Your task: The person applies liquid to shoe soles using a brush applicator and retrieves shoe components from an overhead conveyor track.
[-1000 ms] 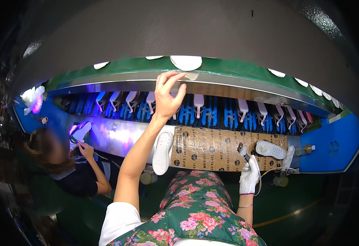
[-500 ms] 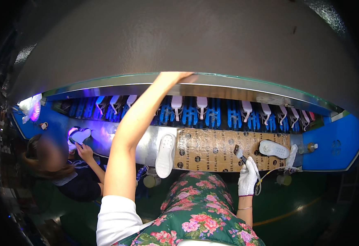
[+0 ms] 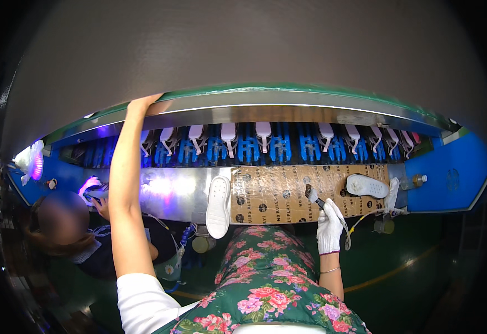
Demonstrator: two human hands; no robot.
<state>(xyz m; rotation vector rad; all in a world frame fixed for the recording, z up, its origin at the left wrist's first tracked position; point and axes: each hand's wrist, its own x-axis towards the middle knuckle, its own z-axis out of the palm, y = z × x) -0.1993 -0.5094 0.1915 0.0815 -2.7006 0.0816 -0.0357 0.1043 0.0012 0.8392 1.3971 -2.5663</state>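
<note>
My left hand (image 3: 145,103) is raised to the metal front edge (image 3: 210,104) of the large dark panel, its fingers mostly hidden at that edge. In a white knit glove, my right hand (image 3: 329,225) grips a brush (image 3: 316,199) by its dark handle, bristles pointing away over the cardboard (image 3: 279,192). A white shoe sole (image 3: 218,207) with small holes lies left of the cardboard, its near end past the bench edge. Another white sole (image 3: 367,186) rests near the cardboard's right end, beyond the brush.
Under the panel edge, pale pink shoe parts with straps (image 3: 228,133) sit in a row among blue racks (image 3: 279,147). A bottle (image 3: 416,181) stands at the right. A co-worker (image 3: 110,245) works at the left beside a bright purple light (image 3: 35,161).
My left hand has slid left along the panel edge. My right hand still holds the brush in nearly the same place. The pink shoe parts appear shifted left in view.
</note>
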